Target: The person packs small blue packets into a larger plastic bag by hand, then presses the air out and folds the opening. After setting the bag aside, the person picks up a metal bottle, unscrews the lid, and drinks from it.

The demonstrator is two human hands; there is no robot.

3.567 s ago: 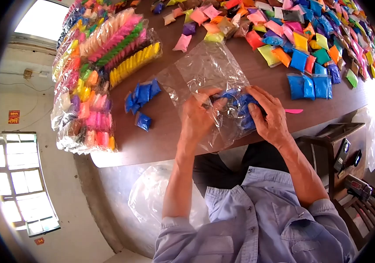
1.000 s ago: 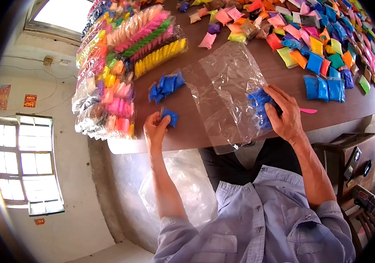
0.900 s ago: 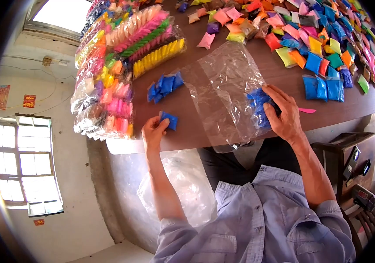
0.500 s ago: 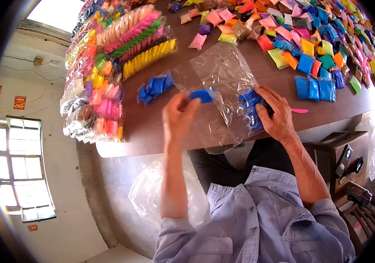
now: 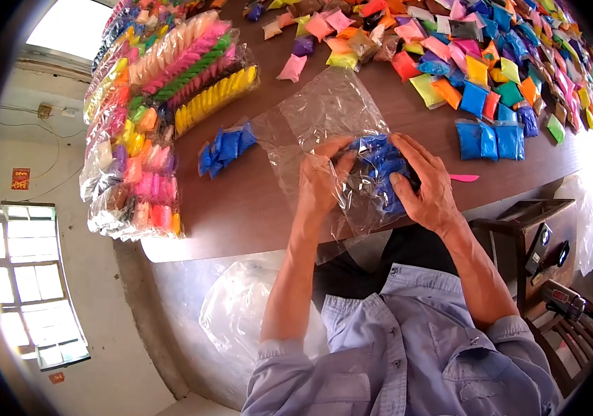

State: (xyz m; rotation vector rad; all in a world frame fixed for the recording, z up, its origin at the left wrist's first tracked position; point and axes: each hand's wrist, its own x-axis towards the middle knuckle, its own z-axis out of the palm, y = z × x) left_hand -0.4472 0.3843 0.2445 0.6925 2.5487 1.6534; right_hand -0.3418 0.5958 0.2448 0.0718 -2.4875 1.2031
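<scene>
A large clear plastic bag lies across the table edge in front of me, with several small blue packets gathered in its right part. My left hand reaches into the bag, its thumb and fingers closed at the near side of a blue packet. Plastic film covers part of those fingers. From the right, my right hand grips the bag around the blue packets, fingers over the top and thumb in front. To the left of the bag lies a small pile of loose blue packets.
Filled bags of coloured packets are stacked at the left. A heap of loose multicoloured packets spreads over the back right. Several blue packets and a pink strip lie right of my hands. A wooden cabinet stands beside the table.
My left hand has moved right, carrying a blue packet from the bag's left side into the bag beside the other blue packets. My right hand keeps its hold on the bag.
</scene>
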